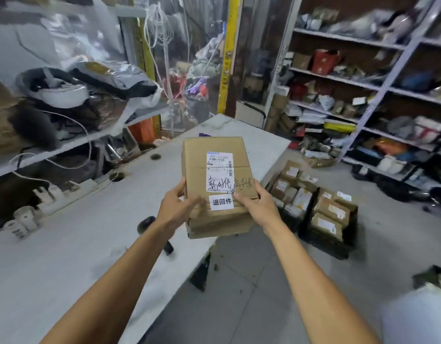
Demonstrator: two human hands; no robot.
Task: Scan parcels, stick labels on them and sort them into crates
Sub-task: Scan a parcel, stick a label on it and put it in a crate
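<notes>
A brown cardboard parcel (215, 167) is held up over the right edge of the white table (65, 244). It carries a white shipping label (219, 170) with black handwriting and, below that, a small white sticker (221, 202) with printed characters. My left hand (176, 207) grips the parcel's left edge, thumb on top. My right hand (256, 202) holds the right edge, its thumb resting beside the sticker. A black handheld scanner (146, 224) lies on the table under my left forearm, partly hidden.
Black crates (326, 239) filled with several labelled boxes stand on the floor at right. Shelves (363, 95) packed with parcels line the right wall. Label rolls (20, 222) and a power strip (65, 192) sit at the table's left edge. Another crate corner (433, 276) shows at far right.
</notes>
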